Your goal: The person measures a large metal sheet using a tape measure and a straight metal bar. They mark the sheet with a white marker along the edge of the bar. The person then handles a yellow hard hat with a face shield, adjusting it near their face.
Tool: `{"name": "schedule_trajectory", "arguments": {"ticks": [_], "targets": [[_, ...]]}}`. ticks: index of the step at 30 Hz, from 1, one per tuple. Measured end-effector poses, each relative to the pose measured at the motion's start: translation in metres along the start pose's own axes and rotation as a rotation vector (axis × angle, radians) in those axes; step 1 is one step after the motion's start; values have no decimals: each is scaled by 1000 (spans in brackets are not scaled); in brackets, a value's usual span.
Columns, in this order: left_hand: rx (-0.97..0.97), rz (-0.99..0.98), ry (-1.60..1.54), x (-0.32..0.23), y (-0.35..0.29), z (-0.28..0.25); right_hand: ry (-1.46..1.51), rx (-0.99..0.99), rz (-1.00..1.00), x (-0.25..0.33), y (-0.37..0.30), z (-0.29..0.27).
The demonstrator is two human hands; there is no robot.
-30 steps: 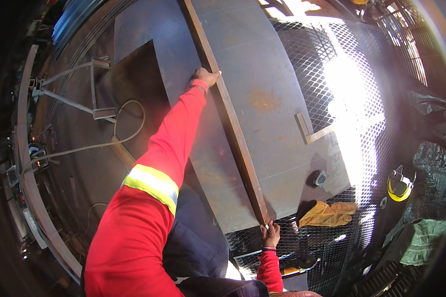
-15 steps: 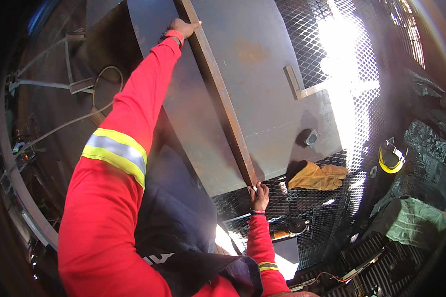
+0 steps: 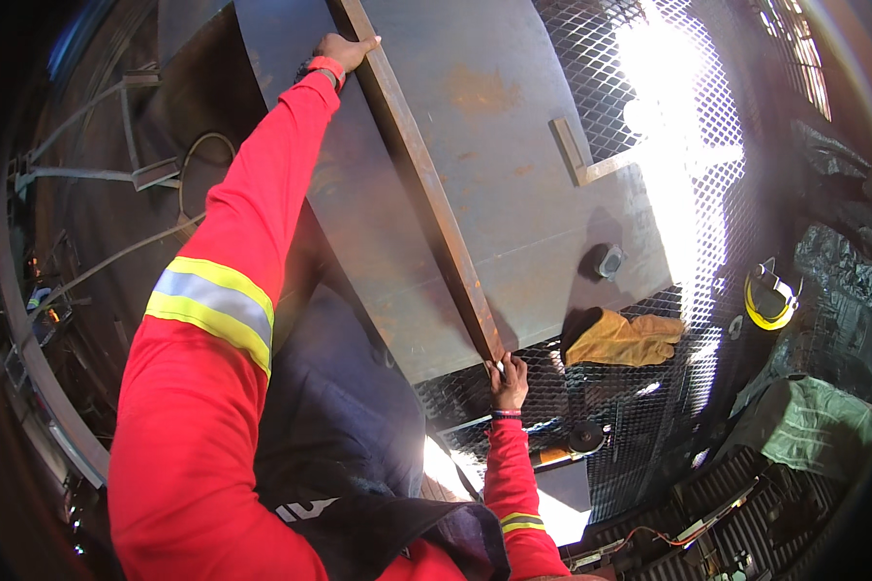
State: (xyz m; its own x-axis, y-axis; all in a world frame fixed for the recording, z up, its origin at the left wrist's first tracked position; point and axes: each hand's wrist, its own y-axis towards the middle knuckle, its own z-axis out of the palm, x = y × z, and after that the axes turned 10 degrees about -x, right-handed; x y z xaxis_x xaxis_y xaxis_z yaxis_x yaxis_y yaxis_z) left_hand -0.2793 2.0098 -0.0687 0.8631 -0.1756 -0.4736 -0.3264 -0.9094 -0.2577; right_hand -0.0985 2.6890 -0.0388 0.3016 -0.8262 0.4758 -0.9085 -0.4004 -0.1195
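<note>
A long, rust-brown metal bar (image 3: 434, 189) lies slantwise over a large grey steel sheet (image 3: 513, 213). Near its far end my left hand (image 3: 347, 50) is closed on the bar, the thumb laid over its right edge. My right hand (image 3: 508, 382) pinches the bar's near end, just past the sheet's edge. A small white spot shows between those fingers; I cannot tell what it is. To the right, on the sheet, sit a small grey metal piece (image 3: 608, 260) and an angled metal bracket (image 3: 574, 153).
A tan leather work glove (image 3: 620, 339) lies on the mesh (image 3: 639, 416) beside the sheet's near edge. Close to my right forearm is an angle grinder (image 3: 583, 438). A yellow-rimmed face shield (image 3: 769, 295) and green cloth (image 3: 812, 426) are at right; a metal frame (image 3: 82, 174) stands at left.
My left hand and forearm have shifted slightly left in the picture, along with the bar's far end. Both hands keep their grip; the view has moved a little.
</note>
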Motion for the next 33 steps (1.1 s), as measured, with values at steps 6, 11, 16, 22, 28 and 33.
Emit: {"name": "schedule_trajectory", "arguments": {"ticks": [6, 11, 16, 22, 28, 33], "targets": [[-31, 28, 41, 2, 5, 5, 21, 31, -3, -3, 0, -1], [-41, 12, 46, 4, 3, 5, 3, 58, -39, -11, 0, 1], [-17, -14, 23, -4, -1, 1, 29, 87, -38, -14, 1, 0], [89, -30, -87, -7, -6, -5, -58, 143, 0, -14, -2, -2], [200, 371, 282, -16, -49, -7, -206, 166, 47, 3, 0, -3], [332, 444, 450, -5, -48, -14, -279, 234, 58, 15, 13, -12]]}}
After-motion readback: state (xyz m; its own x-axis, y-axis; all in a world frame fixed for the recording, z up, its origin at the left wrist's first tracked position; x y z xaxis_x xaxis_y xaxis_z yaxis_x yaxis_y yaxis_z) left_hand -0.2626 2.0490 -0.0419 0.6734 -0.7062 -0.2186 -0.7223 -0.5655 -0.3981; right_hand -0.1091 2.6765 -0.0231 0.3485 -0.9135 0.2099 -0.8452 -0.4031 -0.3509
